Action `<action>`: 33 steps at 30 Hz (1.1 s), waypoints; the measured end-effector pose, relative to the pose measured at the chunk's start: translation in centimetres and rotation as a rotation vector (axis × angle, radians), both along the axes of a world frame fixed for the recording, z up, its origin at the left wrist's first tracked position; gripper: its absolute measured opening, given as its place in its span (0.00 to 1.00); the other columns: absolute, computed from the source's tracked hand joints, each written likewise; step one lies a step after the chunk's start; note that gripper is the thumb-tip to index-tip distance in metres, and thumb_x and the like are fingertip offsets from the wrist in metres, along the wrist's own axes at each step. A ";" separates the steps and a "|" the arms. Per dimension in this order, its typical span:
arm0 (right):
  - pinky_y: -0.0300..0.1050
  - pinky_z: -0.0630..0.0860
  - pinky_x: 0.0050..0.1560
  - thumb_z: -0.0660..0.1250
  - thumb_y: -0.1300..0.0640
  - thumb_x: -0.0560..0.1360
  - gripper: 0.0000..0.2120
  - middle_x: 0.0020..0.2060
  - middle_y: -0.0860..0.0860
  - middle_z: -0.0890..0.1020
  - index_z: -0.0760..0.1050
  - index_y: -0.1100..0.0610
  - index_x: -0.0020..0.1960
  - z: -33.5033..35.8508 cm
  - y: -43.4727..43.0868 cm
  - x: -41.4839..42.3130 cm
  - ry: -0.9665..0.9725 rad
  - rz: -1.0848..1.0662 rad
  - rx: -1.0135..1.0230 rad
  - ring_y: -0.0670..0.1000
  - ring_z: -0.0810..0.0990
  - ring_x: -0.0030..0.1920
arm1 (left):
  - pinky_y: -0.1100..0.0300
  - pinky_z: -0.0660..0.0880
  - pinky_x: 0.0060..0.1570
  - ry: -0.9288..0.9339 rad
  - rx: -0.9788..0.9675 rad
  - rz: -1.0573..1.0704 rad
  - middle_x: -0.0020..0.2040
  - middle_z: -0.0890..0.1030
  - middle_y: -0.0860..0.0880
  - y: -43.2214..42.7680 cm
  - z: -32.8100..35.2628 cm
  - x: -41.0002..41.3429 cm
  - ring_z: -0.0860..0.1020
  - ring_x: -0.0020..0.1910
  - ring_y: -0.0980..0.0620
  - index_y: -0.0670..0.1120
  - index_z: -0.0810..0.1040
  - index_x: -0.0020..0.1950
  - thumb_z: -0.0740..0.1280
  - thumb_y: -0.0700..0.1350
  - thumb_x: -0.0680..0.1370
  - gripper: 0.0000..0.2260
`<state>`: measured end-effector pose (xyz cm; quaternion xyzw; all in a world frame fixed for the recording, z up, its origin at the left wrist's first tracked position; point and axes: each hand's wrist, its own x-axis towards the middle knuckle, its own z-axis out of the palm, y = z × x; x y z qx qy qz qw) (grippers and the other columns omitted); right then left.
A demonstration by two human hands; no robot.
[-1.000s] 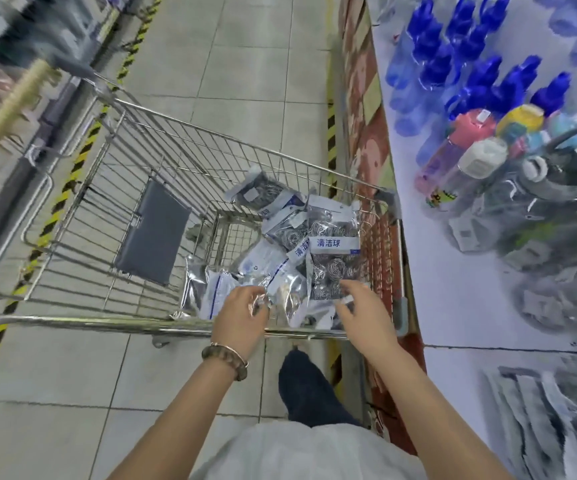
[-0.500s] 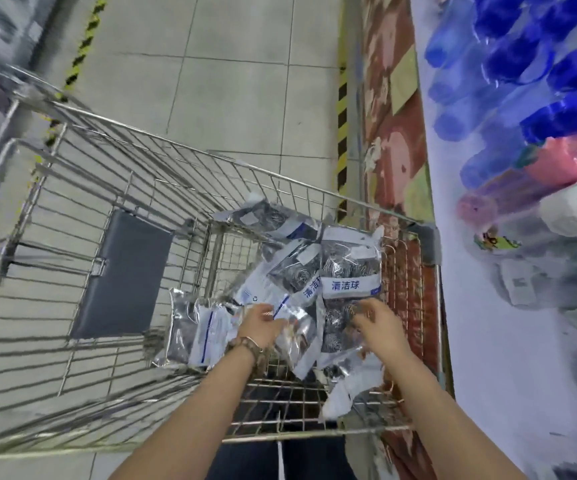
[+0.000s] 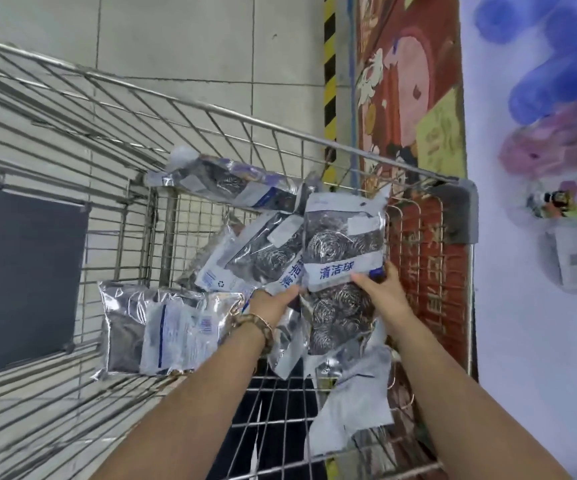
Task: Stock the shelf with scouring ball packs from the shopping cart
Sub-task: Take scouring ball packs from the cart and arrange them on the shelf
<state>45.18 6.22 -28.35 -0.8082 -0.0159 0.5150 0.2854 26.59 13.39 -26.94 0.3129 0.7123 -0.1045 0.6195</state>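
1. Your right hand (image 3: 384,292) is pinching the lower right corner of an upright pack (image 3: 344,237) of scouring balls. The thumb is lying by its blue band and the fingers are curling behind it.
2. Your left hand (image 3: 273,304) is gripping the bottom edge of a leaning pack (image 3: 266,258), which is touching the upright pack on its left side.
3. Both packs are sitting inside the shopping cart (image 3: 211,109), close to its right wire wall.
4. Other packs are lying in the cart too. A flat pack (image 3: 162,327) is resting on the wire floor just left of your left wrist, a far pack (image 3: 224,183) is tilting across behind the others, and a crumpled pack (image 3: 353,403) is lying under your right forearm.
5. A bracelet (image 3: 256,323) is circling your left wrist.
6. The white shelf (image 3: 522,341) is running along the cart's right side, with blurred blue bottles (image 3: 550,64) standing on it.
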 end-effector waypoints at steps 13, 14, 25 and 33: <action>0.44 0.69 0.55 0.75 0.55 0.69 0.18 0.49 0.49 0.80 0.76 0.55 0.58 1.6 -0.3 0.3 -0.001 0.059 0.006 0.50 0.77 0.51 | 0.55 0.76 0.49 -0.020 0.101 0.198 0.51 0.79 0.45 -0.6 0.4 -0.9 0.77 0.47 0.47 0.41 0.76 0.52 0.67 0.58 0.73 0.21; 0.43 0.68 0.54 0.74 0.55 0.70 0.18 0.48 0.48 0.80 0.76 0.55 0.58 2.2 -0.4 -0.1 0.002 0.052 0.022 0.49 0.77 0.49 | 0.55 0.76 0.50 -0.018 0.128 0.206 0.54 0.78 0.45 -0.5 1.0 -1.4 0.77 0.51 0.46 0.41 0.74 0.55 0.66 0.57 0.74 0.21; 0.42 0.73 0.49 0.79 0.55 0.65 0.24 0.49 0.50 0.80 0.74 0.57 0.56 11.6 -2.7 -3.5 -0.291 -0.049 0.178 0.49 0.78 0.47 | 0.48 0.73 0.54 -0.083 0.311 0.363 0.42 0.76 0.48 -0.4 8.9 -9.8 0.75 0.43 0.47 0.48 0.74 0.44 0.66 0.55 0.74 0.11; 0.44 0.74 0.43 0.78 0.50 0.65 0.19 0.42 0.48 0.80 0.75 0.55 0.50 19.7 -3.4 -3.0 -0.447 -0.133 0.289 0.50 0.78 0.42 | 0.57 0.66 0.42 -0.143 0.502 0.549 0.35 0.73 0.52 -0.8 16.2 -11.5 0.70 0.39 0.51 0.47 0.73 0.39 0.65 0.53 0.76 0.11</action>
